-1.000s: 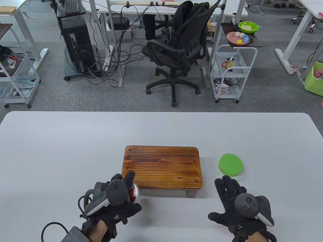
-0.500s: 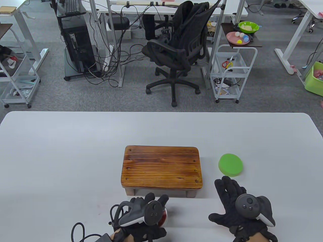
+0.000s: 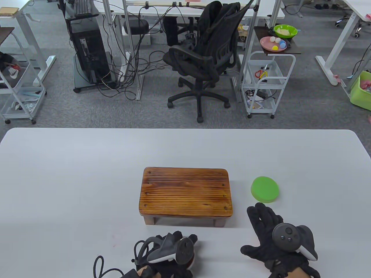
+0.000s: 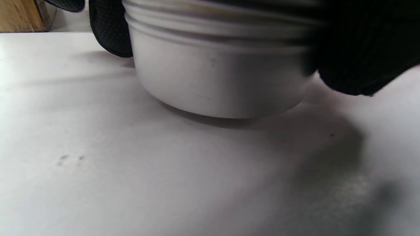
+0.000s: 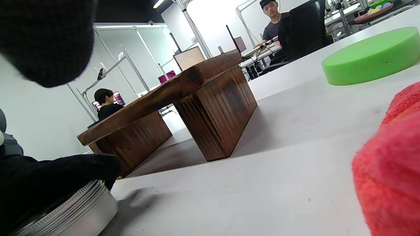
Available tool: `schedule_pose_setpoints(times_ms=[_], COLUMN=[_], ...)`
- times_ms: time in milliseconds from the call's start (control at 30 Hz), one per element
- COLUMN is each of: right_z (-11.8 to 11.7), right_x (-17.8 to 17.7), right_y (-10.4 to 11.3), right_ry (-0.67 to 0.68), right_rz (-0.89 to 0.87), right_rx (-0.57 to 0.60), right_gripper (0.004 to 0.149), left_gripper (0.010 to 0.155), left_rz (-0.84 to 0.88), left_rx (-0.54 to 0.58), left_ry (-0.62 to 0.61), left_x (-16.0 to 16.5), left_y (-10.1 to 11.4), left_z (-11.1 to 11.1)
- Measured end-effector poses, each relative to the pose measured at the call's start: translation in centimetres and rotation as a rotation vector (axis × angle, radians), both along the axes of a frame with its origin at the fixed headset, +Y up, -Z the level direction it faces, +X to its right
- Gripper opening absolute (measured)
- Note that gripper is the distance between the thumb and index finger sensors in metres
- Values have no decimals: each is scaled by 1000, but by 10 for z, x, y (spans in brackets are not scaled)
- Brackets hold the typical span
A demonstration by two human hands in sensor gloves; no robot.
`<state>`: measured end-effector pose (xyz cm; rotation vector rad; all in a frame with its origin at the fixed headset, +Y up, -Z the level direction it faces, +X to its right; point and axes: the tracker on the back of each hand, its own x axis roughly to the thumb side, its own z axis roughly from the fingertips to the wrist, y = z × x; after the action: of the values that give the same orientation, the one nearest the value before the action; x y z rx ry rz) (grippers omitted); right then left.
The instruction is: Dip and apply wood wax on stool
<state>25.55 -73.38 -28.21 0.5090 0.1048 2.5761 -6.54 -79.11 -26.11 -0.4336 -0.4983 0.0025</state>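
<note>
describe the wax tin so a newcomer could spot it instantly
Start from the wooden stool mid-table, then come to the table's near edge, just left of centre. The wax tin sits there under the left hand: a round silver metal can, unlike the flat green sponge.

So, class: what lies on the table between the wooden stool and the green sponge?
Nothing: in the table view, the strip of white table between the stool and the sponge is bare. The right wrist view shows the same gap, also bare.

Left hand hides most of the tin.
</note>
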Motion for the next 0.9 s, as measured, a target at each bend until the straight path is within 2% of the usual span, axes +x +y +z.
schedule_pose_setpoints(times_ms=[400,533,667,900], right_z=[0,0,0,0], right_x=[1,1,1,0], right_y=[0,0,-1,-1], right_ry=[1,2,3,6], right_rz=[-1,-2,-6,1], right_rx=[-5,-7,-10,-14], right_gripper=[114,114,114,114], left_gripper=[110,108,107,120], left_rz=[-44,-36,12,94], left_rx=[23,-26,-66,-111], left_ry=[-16,-14,0,96], left_x=[4,-1,-19,-72], left_y=[-4,-1,12,20], left_z=[1,2,2,0])
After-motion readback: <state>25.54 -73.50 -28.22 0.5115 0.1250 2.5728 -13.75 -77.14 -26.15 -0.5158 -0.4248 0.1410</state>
